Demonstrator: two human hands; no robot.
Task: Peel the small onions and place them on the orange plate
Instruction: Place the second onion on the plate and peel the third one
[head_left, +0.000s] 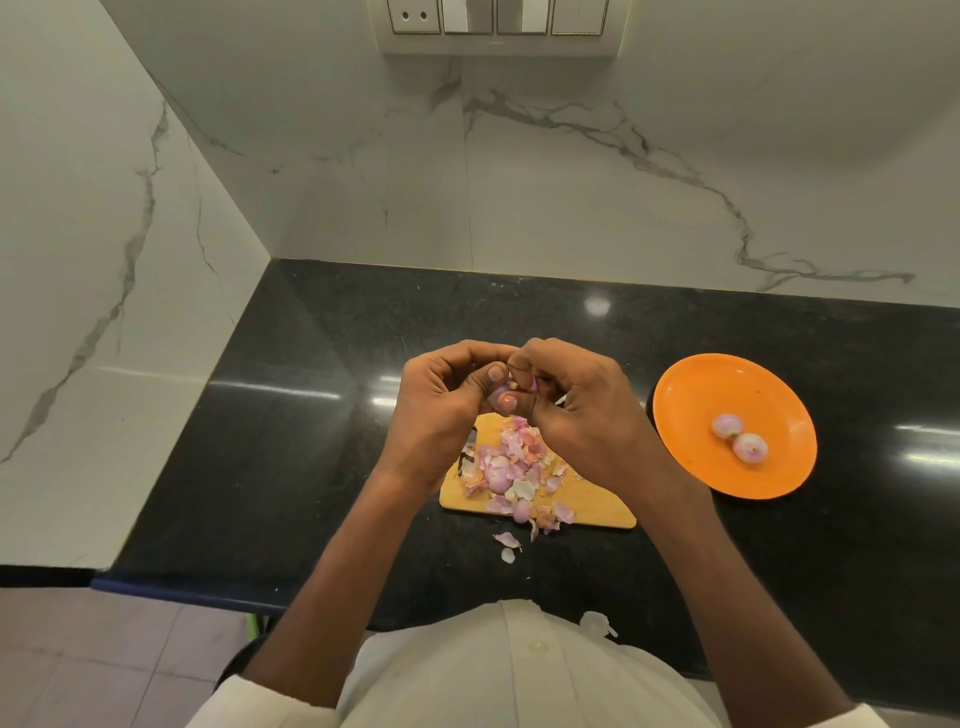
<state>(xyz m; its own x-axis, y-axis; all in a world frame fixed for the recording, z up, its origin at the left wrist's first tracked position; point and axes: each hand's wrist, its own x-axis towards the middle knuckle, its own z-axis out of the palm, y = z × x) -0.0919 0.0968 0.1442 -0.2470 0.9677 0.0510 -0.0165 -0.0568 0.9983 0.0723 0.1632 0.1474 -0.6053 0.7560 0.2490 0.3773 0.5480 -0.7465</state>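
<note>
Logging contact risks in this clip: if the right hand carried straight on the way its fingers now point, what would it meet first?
Most likely the left hand: the right hand points leftward, and both already pinch the same small onion between them.

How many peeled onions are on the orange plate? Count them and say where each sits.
2. One onion lies near the middle of the orange plate; the second onion touches it on the near right. None seems hidden there.
</note>
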